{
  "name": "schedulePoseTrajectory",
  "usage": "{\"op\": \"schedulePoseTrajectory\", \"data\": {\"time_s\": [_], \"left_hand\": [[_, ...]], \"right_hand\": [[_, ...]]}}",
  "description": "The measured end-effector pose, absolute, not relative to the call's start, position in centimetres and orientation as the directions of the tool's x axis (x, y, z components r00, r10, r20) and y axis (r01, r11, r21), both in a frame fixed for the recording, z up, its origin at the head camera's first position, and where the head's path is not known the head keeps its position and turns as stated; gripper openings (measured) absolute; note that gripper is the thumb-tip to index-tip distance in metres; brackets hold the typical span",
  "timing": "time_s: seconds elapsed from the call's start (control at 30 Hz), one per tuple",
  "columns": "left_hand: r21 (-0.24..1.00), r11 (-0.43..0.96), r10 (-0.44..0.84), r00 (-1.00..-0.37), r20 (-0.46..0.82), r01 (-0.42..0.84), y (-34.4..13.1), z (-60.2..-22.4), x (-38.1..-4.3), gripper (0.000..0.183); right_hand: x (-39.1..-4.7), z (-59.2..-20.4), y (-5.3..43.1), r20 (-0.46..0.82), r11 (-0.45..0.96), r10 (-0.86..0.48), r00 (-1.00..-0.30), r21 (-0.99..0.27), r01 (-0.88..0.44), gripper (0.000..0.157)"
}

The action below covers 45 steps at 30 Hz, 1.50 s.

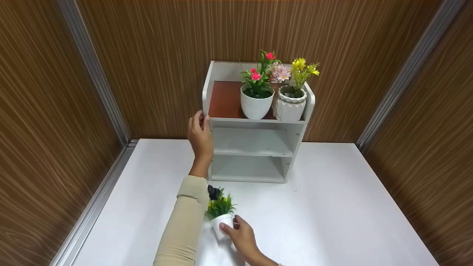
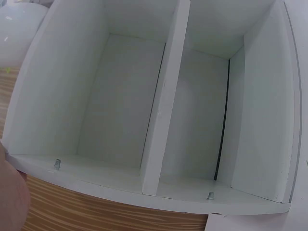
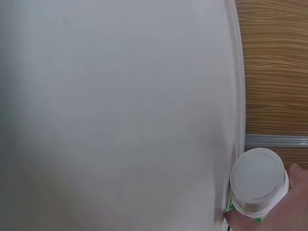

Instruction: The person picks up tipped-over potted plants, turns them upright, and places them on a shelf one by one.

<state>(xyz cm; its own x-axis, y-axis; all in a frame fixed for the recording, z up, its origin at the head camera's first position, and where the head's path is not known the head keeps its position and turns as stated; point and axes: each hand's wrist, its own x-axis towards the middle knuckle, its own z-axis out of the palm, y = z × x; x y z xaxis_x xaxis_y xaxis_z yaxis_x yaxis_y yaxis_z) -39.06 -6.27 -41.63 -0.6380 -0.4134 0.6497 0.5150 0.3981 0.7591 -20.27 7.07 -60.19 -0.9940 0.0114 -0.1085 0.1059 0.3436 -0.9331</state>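
My left hand point(image 1: 200, 135) grips the left side panel of a white shelf unit point(image 1: 255, 153), at the level of its top board. Part of that hand point(image 2: 10, 197) shows at the edge of the left wrist view. My right hand point(image 1: 242, 234) holds a small white pot point(image 1: 223, 226) by its side, thumb in front. Green leaves point(image 1: 221, 207) with a few yellow flowers rise from the pot, partly hidden by the left sleeve. In the right wrist view the underside of the pot point(image 3: 257, 175) faces the camera, beside the fingers point(image 3: 240, 221).
On the shelf's top right stand a white pot point(image 1: 257, 105) with red flowers and a ribbed white pot point(image 1: 291, 107) with yellow flowers. Pink flowers point(image 1: 281, 72) show between them. The white table point(image 1: 340, 207) is bounded by wood-patterned walls point(image 1: 159, 55).
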Motion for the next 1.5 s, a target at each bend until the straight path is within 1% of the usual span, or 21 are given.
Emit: {"op": "schedulePoseTrajectory", "data": {"time_s": [0.1, 0.3, 0.53, 0.67, 0.77, 0.87, 1.03, 1.2, 1.5], "left_hand": [[0.764, 0.394, -0.417, -0.641, 0.644, 0.511, -6.3, -41.6, -39.0, 0.032], [0.77, 0.387, -0.418, -0.647, 0.637, 0.508, -6.2, -41.6, -39.1, 0.032], [0.765, 0.4, -0.425, -0.637, 0.643, 0.505, -6.2, -41.6, -39.1, 0.031], [0.76, 0.403, -0.419, -0.635, 0.649, 0.511, -6.3, -41.6, -39.2, 0.031], [0.758, 0.401, -0.421, -0.631, 0.651, 0.515, -6.3, -41.6, -39.2, 0.03], [0.759, 0.399, -0.425, -0.629, 0.651, 0.515, -6.2, -41.6, -39.2, 0.03], [0.76, 0.394, -0.423, -0.632, 0.649, 0.517, -6.2, -41.7, -39.1, 0.03], [0.761, 0.388, -0.423, -0.633, 0.648, 0.52, -6.2, -41.7, -39.1, 0.031], [0.763, 0.392, -0.427, -0.633, 0.646, 0.514, -6.2, -41.7, -39.2, 0.03]], "right_hand": [[-20.3, -60.2, 7.0, -0.109, 0.347, 0.008, -0.994, -0.932, 0.105, 0.086], [-20.3, -60.1, 7.1, -0.074, 0.356, -0.007, -0.997, -0.932, 0.067, 0.069], [-20.5, -60.1, 7.5, -0.043, 0.33, 0.013, -0.999, -0.943, 0.045, 0.06], [-21.0, -59.8, 7.8, -0.066, 0.293, 0.056, -0.996, -0.953, 0.08, 0.066], [-21.6, -59.7, 8.2, -0.052, 0.27, 0.106, -0.993, -0.959, 0.079, 0.07], [-22.4, -59.9, 8.6, -0.02, 0.268, 0.162, -0.987, -0.961, 0.063, 0.069], [-23.7, -60.1, 9.0, -0.02, 0.252, 0.218, -0.976, -0.965, 0.076, 0.066], [-24.5, -60.4, 9.0, 0.002, 0.232, 0.233, -0.972, -0.971, 0.054, 0.064], [-24.7, -60.9, 9.2, -0.005, 0.221, 0.209, -0.978, -0.974, 0.052, 0.07]]}}
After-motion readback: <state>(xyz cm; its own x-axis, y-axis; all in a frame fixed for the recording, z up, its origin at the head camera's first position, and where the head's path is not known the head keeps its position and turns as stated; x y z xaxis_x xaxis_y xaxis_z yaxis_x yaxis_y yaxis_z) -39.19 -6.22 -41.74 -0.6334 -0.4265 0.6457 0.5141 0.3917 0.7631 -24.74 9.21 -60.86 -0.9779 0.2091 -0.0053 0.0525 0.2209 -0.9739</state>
